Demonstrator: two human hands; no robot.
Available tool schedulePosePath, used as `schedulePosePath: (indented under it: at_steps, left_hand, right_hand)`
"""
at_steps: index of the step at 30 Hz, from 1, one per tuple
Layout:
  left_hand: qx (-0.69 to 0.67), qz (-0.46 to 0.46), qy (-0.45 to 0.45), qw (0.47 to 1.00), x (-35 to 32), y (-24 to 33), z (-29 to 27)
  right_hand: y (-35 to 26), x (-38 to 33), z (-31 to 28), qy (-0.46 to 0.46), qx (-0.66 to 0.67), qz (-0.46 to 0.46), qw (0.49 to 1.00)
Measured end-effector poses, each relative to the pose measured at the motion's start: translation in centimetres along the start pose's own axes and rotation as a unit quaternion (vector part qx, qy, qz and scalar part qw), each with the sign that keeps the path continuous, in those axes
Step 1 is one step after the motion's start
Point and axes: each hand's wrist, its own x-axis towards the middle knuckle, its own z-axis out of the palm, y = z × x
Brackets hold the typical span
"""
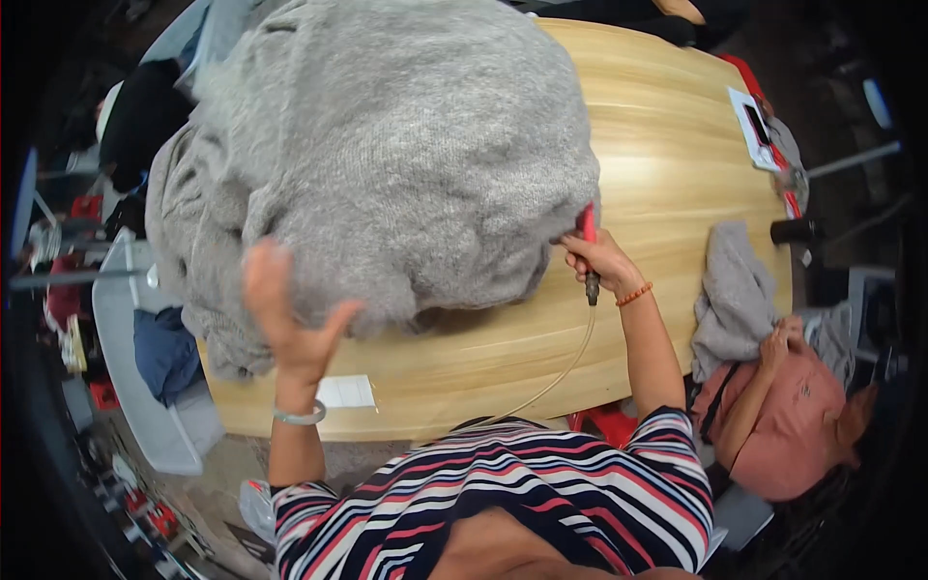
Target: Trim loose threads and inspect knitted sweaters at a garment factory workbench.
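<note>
A large heap of grey knitted fabric (387, 164) lies on a light wooden table (667, 155). My left hand (285, 314) is raised in front of the heap's near edge, fingers spread, holding nothing. My right hand (599, 259) grips a red pen-shaped tool (588, 232) whose tip presses against the right edge of the grey fabric. A pale hose (565, 372) runs from the tool's lower end down toward my striped shirt. A bangle sits on my left wrist and an orange bead bracelet on my right.
A smaller grey knit piece (735, 290) lies at the table's right edge, by a seated person in a pink top (797, 425). A white paper (346, 391) lies near the front edge, white card with a dark device (754, 126) far right. Grey bins (145, 387) stand left.
</note>
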Motion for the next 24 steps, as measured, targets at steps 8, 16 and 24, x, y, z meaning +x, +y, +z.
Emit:
schedulePosePath:
  at_steps: [8,16,24]
  left_hand:
    - [0.125,0.021,-0.095,0.987,0.3,0.8,1.3]
    - [0.085,-0.029,0.162,0.983,15.1,-0.5,-8.0]
    - [0.112,0.125,0.16,0.973,11.4,-3.9,-1.2]
  right_hand:
    - [6.8,-5.0,-8.5,0.113,0.066,0.004,0.991]
    - [9.1,-6.9,-12.1,0.15,0.146,-0.078,0.975]
    - [5.5,-6.7,-8.5,0.127,0.013,-0.148,0.981]
